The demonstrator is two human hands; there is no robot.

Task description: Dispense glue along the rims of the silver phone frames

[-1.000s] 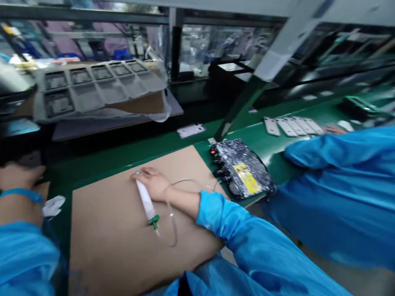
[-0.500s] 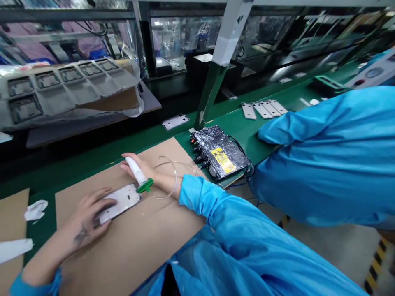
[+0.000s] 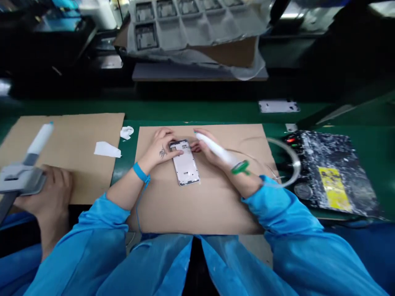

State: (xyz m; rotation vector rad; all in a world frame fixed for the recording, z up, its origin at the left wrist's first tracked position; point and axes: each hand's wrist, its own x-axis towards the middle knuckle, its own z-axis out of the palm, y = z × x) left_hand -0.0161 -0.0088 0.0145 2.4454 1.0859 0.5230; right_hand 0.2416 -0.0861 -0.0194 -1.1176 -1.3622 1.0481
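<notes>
A silver phone frame (image 3: 185, 165) lies on a brown cardboard mat (image 3: 200, 201) in front of me. My left hand (image 3: 160, 150) presses on the frame's upper left edge with fingers curled over it. My right hand (image 3: 210, 150) is closed around a white glue syringe (image 3: 220, 153) with a green end cap (image 3: 240, 167). Its blue tip points at the frame's top right corner. A clear tube (image 3: 290, 164) loops from the syringe to the right.
A paint-spattered black dispenser box (image 3: 333, 179) sits at the right on the green belt (image 3: 191, 111). A co-worker's hand (image 3: 51, 193) at the left holds another syringe (image 3: 38, 142) over a second cardboard mat (image 3: 68, 144). White scraps (image 3: 106, 149) lie between. A tray of frames (image 3: 191, 20) stands behind.
The view has swung left and down to centre on my mat. My left hand has slid the phone frame to the mat's middle. The syringe tip has come to its top edge.
</notes>
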